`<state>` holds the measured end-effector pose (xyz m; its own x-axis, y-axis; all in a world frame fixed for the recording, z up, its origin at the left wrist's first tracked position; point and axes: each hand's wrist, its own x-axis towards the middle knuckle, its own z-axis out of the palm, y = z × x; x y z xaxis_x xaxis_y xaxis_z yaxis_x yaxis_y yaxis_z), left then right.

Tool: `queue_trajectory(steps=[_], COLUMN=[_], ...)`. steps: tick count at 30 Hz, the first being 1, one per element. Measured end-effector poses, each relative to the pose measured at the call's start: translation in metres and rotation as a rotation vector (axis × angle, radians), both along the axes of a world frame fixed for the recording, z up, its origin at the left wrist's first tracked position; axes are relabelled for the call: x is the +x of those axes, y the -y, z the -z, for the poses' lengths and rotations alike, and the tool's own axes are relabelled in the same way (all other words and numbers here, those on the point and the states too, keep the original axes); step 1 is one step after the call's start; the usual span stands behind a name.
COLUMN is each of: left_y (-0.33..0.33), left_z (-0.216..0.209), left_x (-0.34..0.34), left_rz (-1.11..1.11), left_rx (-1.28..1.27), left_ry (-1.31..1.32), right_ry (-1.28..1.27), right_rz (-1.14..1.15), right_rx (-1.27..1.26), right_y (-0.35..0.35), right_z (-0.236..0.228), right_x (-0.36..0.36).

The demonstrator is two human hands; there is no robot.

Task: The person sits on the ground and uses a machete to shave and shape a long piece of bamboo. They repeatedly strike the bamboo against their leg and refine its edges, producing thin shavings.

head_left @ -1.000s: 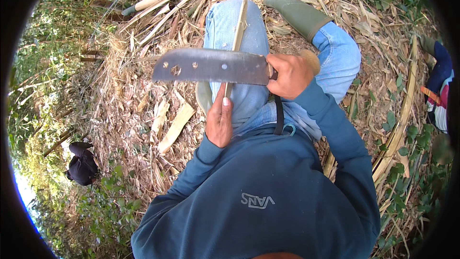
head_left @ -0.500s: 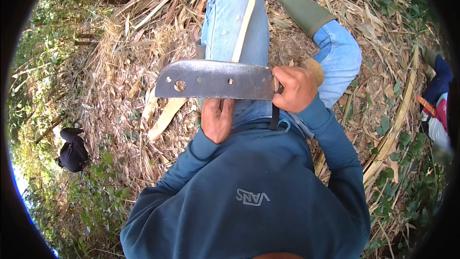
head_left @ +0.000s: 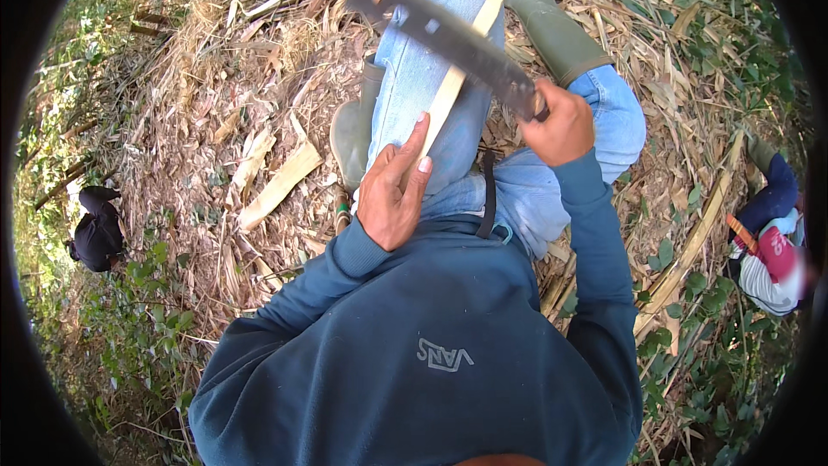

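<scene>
I wear a dark teal sweatshirt (head_left: 414, 354) with long sleeves and a small pale mark on the chest, faded light blue jeans (head_left: 431, 69), olive green rubber boots (head_left: 556, 26), and both my hands are bare.

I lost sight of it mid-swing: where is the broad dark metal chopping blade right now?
In the head view, the broad dark metal chopping blade is raised at upper centre, gripped by the right hand, slanting over the pale split bamboo strip that the left hand steadies on the jeans-clad knee.

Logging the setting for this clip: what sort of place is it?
Outdoors, probably a bamboo grove or field edge: dry stalks and husks cover the ground, green undergrowth rings it, split bamboo pieces lie about.
</scene>
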<state>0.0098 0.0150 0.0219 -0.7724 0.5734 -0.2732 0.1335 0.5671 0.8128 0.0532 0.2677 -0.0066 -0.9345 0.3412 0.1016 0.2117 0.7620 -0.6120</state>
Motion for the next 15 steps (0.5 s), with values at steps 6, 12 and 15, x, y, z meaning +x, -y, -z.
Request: queue_trajectory(steps=[6,12,15], left_y=[0.004,0.002,0.004], left_z=[0.012,0.0,-0.001], left_x=[0.001,-0.005,-0.007], left_rz=[-0.044,-0.019,-0.021], left_rx=[0.068,0.015,0.03], left_ry=[-0.031,0.076,0.08], right_ry=[0.042,0.05,0.091], right_rz=[-0.053,-0.007,0.184], right_rx=[0.005,0.098,-0.04], right_y=[0.011,-0.014,-0.03], right_z=[-0.009,-0.001,0.001], right_x=[0.003,-0.007,-0.015])
